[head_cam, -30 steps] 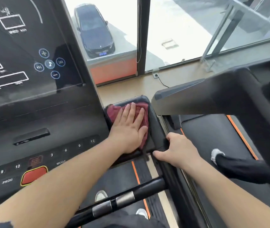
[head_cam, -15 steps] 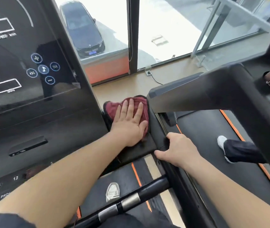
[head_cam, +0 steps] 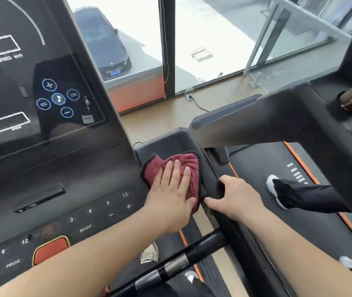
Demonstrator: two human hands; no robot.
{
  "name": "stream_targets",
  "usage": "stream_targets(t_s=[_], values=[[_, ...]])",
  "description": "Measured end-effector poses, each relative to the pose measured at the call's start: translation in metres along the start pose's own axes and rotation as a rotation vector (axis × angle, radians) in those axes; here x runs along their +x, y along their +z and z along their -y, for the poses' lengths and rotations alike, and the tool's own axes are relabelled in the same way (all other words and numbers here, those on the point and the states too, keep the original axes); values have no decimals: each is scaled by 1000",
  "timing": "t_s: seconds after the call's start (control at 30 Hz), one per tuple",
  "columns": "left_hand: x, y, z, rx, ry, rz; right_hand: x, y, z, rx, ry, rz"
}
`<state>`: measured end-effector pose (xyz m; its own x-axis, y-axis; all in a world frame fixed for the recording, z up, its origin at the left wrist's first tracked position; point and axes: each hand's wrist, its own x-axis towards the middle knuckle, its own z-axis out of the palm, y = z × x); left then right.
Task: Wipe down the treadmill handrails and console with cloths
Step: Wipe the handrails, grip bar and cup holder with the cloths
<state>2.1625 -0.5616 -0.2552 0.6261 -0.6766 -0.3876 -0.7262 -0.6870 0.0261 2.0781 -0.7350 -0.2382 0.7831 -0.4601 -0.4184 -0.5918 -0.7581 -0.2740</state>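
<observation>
The left hand (head_cam: 170, 196) lay flat with straight fingers and pressed the dark red cloth (head_cam: 189, 161) on the near part of the black side tray (head_cam: 170, 139), just right of the console (head_cam: 42, 168). The right hand (head_cam: 236, 195) gripped the side rail (head_cam: 210, 179) beside the tray, its fingers curled over the edge. The left forearm covered some console keys near the red stop button (head_cam: 49, 249). A handrail bar (head_cam: 176, 264) with a silver sensor crossed under both arms. At the right, the blurred dark frame of the neighbouring treadmill (head_cam: 288, 125) hid part of its belt (head_cam: 256, 166), where another person's white shoe (head_cam: 271, 183) stood. Outside the window a dark car (head_cam: 106, 50) was parked. Compared with half a second before, the cloth and the left hand had come nearer along the tray, so its far end was bare. The right hand kept the same grip.
</observation>
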Motion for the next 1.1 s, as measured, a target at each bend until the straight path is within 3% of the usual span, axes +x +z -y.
stream_targets(t_s=[0.2, 0.4, 0.63, 0.73, 0.83, 0.93, 1.1], values=[[7, 10, -13, -91, -114, -103, -5, 3, -1, -3, -7, -23], [-40, 17, -30, -97, -93, -60, -7, 1, -1, 28, 3, -28], [48, -11, 7, -89, -150, -112, -15, 0, -3, -29, -3, -11], [47, -8, -11, -132, -199, -148, -16, 4, -19, 260, -1, 8], [17, 6, -39, -43, 23, -179, -22, 10, -40, 619, 11, -14], [37, -3, -26, -27, 195, -170, -31, 14, -57, 710, 57, -115], [80, -24, -38, -80, 59, -160, -45, 17, -81, 858, 171, -122]])
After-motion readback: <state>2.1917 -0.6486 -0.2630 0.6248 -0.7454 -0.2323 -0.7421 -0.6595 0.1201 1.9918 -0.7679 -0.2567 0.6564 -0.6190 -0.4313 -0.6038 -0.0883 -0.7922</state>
